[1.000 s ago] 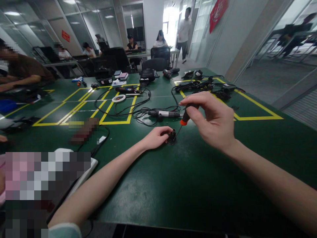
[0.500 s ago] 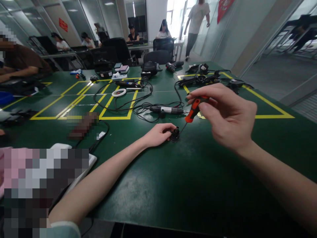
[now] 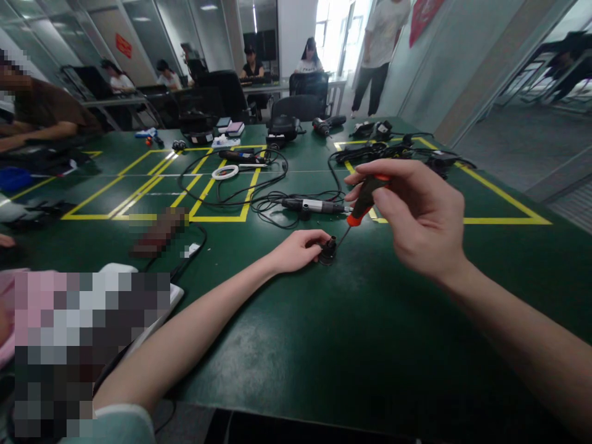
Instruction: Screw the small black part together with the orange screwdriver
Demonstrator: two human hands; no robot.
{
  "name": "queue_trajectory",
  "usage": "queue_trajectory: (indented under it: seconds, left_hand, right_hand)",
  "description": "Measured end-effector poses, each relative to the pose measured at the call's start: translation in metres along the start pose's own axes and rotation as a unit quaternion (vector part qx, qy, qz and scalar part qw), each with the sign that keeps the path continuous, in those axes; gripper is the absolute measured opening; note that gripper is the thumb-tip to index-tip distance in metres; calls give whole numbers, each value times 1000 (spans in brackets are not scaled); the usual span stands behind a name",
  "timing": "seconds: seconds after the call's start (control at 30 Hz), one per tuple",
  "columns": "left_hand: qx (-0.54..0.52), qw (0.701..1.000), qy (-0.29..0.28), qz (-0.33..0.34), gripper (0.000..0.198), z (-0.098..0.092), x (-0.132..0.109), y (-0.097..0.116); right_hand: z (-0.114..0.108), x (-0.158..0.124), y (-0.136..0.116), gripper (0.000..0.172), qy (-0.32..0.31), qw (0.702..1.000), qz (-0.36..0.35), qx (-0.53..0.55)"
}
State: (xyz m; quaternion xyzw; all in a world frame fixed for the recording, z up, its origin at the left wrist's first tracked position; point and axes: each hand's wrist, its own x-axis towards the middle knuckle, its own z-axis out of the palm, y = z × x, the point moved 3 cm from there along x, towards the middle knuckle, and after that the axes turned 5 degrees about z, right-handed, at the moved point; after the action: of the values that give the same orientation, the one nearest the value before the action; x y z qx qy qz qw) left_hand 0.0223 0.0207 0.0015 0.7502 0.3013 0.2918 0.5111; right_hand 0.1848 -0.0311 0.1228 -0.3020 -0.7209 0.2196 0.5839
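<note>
One part [image 3: 328, 250] is clasped by the left hand [image 3: 296, 250]. The right hand [image 3: 423, 216] grips a screwdriver [image 3: 355, 219] slanting toward it.

Mid-frame, the left hand [image 3: 298, 251] hides part of the small black cylindrical piece [image 3: 328, 251]; whether the orange-and-black screwdriver [image 3: 354, 220] tip touches it is too small to tell. Upper right, the top edge crops a white-shirted person [image 3: 382, 37].

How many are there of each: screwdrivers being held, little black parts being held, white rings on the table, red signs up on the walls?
Held screwdriver: 1
Held little black part: 1
White ring: 1
Red signs: 2
Total: 5
</note>
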Motion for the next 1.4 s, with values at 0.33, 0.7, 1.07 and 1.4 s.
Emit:
queue_trajectory:
  seconds: [0.33, 0.7, 1.07, 1.4]
  left_hand:
    - [-1, 1000, -4, -4, 37, -1, 1, 3]
    - [10, 1000, -4, -5, 35, -2, 1, 2]
    - [14, 1000, -25, -2, 44, -3, 0, 4]
    - [6, 998, -56, -1, 47, -2, 0, 5]
  right_hand:
    - [2, 0, -4, 13, 6, 1000, -20, -18]
    - [4, -2, 4, 22, -19, 1000, -10, 23]
    - [4, -1, -3, 29, -22, 998, -41, -32]
    - [3, -3, 1, 21, -1, 998, -31, -51]
